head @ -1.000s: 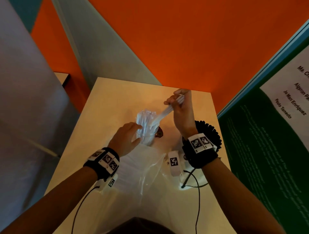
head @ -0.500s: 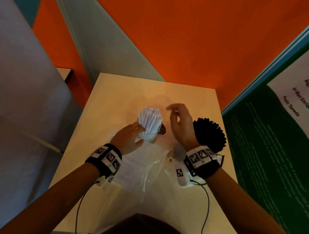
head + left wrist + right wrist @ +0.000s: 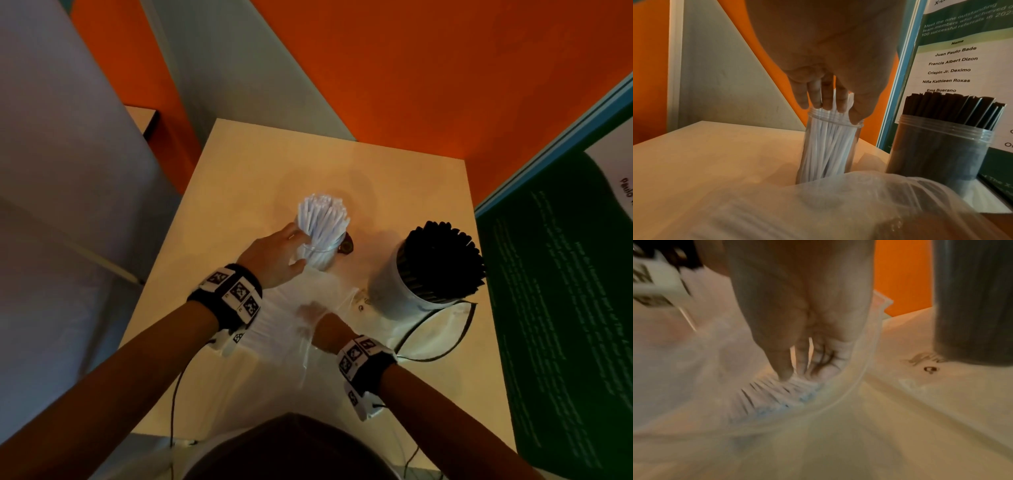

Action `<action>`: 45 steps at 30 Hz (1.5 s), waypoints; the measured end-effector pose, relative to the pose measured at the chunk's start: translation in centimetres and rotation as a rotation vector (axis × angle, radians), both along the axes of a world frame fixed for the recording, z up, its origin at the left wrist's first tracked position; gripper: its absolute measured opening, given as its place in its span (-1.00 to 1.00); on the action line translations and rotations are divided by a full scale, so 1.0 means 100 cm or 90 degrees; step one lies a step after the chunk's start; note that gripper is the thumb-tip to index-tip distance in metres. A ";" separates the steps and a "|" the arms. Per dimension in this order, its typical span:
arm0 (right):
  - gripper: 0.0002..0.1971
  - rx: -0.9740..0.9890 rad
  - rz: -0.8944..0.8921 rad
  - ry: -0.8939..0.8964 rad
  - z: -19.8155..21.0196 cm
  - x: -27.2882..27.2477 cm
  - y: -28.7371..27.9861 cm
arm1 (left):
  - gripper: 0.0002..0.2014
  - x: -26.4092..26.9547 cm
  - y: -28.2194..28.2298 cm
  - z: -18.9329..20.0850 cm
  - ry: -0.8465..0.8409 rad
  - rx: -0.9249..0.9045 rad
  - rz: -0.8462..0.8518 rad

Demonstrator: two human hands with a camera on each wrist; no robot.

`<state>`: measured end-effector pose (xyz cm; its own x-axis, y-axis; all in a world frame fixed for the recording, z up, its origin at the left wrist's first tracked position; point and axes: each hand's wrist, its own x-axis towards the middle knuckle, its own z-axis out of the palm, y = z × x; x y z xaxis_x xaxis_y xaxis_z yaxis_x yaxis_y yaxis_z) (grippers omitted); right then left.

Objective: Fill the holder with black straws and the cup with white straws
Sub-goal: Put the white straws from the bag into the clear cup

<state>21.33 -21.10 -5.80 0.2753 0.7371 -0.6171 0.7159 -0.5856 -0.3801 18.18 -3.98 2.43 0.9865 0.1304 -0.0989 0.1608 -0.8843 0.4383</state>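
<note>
A clear cup (image 3: 320, 255) packed with white straws (image 3: 323, 219) stands mid-table; my left hand (image 3: 298, 246) grips it at the rim (image 3: 830, 113). To its right the wide clear holder (image 3: 394, 291) is full of black straws (image 3: 442, 260). A clear plastic bag (image 3: 284, 325) lies in front of the cup with more white straws (image 3: 772, 394) inside. My right hand (image 3: 317, 318) is inside that bag, seen through the film. Its fingers (image 3: 784, 369) point down and touch the straw ends; the view is blurred and I see nothing pinched.
A small brown object (image 3: 346, 245) lies just right of the cup. Another clear bag (image 3: 442, 325) and a black cable (image 3: 469, 318) lie under and beside the holder. A green poster board (image 3: 565, 308) stands along the table's right edge; orange wall behind.
My right hand dropped white straws into the cup, let go, then came back and down into the bag. The left hand stayed on the cup. The holder is now unhidden.
</note>
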 end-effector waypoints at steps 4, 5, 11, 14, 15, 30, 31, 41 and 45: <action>-0.35 0.073 -0.044 -0.105 -0.026 -0.002 0.025 | -0.60 0.001 0.000 -0.001 0.003 0.005 -0.003; -0.31 0.100 -0.053 -0.124 -0.029 -0.004 0.029 | -0.59 0.001 0.001 -0.001 0.003 0.005 -0.003; -0.62 0.127 -0.074 -0.189 -0.041 -0.016 0.046 | -0.61 0.000 0.001 -0.001 -0.011 -0.011 0.001; -0.75 0.162 -0.137 -0.158 -0.039 -0.017 0.049 | -0.62 0.001 0.000 -0.001 -0.031 -0.014 0.003; -0.74 0.161 -0.134 -0.148 -0.039 -0.017 0.050 | -0.62 0.001 0.000 -0.001 -0.036 -0.014 -0.001; -0.66 0.133 -0.205 0.036 -0.037 -0.012 0.051 | -0.59 0.001 -0.002 0.000 -0.046 -0.005 -0.002; -0.66 0.130 -0.192 0.034 -0.035 -0.011 0.050 | -0.59 0.001 -0.002 0.000 -0.048 -0.005 -0.003; -0.53 0.028 -0.355 0.345 -0.005 0.020 0.013 | -0.62 0.004 -0.003 0.005 -0.040 0.015 -0.011; -0.73 -0.072 -0.354 0.391 0.013 0.031 -0.006 | -0.61 0.002 -0.002 0.010 -0.059 0.026 -0.024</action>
